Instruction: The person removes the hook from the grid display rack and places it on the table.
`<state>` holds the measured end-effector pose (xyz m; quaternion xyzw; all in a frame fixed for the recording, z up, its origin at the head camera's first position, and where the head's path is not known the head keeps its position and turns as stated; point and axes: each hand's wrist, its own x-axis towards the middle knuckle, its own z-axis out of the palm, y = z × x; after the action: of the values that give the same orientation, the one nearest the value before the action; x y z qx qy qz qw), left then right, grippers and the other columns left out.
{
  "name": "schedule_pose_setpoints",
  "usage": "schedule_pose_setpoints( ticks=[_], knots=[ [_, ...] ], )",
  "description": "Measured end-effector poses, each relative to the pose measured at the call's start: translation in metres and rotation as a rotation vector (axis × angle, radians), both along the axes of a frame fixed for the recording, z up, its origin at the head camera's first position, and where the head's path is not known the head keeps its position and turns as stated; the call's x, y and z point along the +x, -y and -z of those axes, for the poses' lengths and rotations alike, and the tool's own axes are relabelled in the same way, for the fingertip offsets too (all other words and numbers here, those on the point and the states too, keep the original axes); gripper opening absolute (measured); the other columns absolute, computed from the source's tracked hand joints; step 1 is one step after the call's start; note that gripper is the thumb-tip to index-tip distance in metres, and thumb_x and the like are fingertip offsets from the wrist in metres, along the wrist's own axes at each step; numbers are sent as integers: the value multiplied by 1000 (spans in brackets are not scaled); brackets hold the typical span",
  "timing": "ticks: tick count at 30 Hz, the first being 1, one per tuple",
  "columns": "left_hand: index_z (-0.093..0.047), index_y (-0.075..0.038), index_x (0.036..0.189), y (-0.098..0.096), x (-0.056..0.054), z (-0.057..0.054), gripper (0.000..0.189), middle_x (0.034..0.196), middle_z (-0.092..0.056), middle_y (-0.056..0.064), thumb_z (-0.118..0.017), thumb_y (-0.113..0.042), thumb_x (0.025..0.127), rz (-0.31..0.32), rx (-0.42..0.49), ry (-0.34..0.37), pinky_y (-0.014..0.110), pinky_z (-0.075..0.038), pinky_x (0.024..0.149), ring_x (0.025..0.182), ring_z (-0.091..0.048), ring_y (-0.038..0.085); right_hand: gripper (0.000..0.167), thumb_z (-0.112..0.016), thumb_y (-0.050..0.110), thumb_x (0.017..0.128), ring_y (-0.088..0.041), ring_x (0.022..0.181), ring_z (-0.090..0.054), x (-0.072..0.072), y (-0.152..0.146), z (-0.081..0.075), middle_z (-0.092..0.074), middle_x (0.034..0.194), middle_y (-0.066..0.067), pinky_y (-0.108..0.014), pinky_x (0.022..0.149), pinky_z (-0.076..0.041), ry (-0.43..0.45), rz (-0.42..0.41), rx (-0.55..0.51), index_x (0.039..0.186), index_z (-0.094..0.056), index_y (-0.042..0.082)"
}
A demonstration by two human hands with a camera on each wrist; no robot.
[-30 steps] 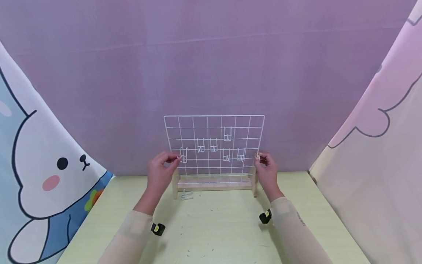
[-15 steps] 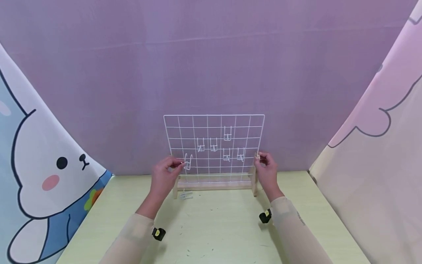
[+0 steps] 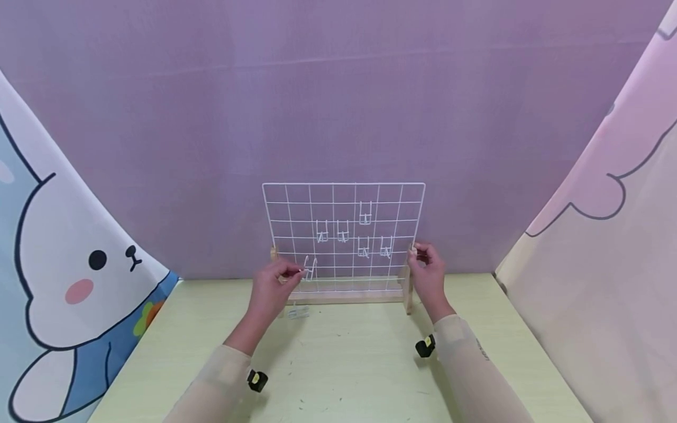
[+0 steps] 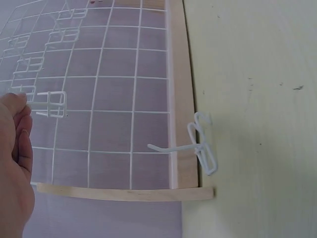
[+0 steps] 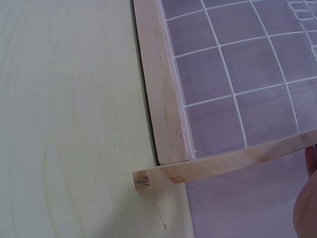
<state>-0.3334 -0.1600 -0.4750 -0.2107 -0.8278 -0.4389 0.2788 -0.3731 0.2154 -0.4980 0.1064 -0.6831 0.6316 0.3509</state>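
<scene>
A white wire grid panel (image 3: 344, 202) stands upright in a wooden stand (image 3: 349, 298). My left hand (image 3: 272, 288) pinches a white wire hook (image 3: 311, 269) by its prong, in front of the grid's lower left part. In the left wrist view this hook (image 4: 57, 104) has its two-armed frame pointing towards the grid; whether it touches the wires I cannot tell. My right hand (image 3: 428, 279) grips the top of the stand's right wooden post (image 5: 223, 166), its fingers partly hidden behind it. Several similar hooks (image 3: 365, 214) hang on the grid.
A loose white hook (image 4: 198, 146) lies on the pale wooden table (image 3: 359, 364), by the stand's left front. Behind the stand hangs a purple cloth (image 3: 338, 117). A printed cartoon cloth (image 3: 79, 258) borders the left side, another pink-and-cream cloth (image 3: 608, 294) the right.
My left hand has moved down and to the right with the hook, from the grid's left edge area to lower on it. The right hand has stayed on the post.
</scene>
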Motion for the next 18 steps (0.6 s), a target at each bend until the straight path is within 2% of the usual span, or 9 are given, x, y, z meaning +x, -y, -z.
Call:
schedule_pose_setpoints(
  ticks=[6,14,18],
  knots=[
    [-84,-11,99,-1,-2,8,10,91,-74,-5,-89,-3,94,32,-37,-24,26,-59,69,83,-67,13,17,-66,-14,100,-16,97,-62,2,0,-2,-68,114,-36,-12,81,-55,15,-4,-2,115,-64,-20],
    [-83,-15,100,-2,-1,17,12,92,-72,-9,-88,-5,96,54,-72,69,27,-61,74,85,-66,10,16,-66,-11,101,-19,98,-63,-2,-1,4,-67,114,-34,-12,81,-55,17,0,-2,116,-64,-17],
    [-83,-16,100,-2,-2,24,13,91,-71,-12,-88,-5,95,60,-91,68,28,-62,75,85,-66,9,17,-66,-10,100,-21,99,-63,-2,-1,4,-68,115,-34,-12,81,-56,12,-5,-6,116,-65,-17]
  ],
)
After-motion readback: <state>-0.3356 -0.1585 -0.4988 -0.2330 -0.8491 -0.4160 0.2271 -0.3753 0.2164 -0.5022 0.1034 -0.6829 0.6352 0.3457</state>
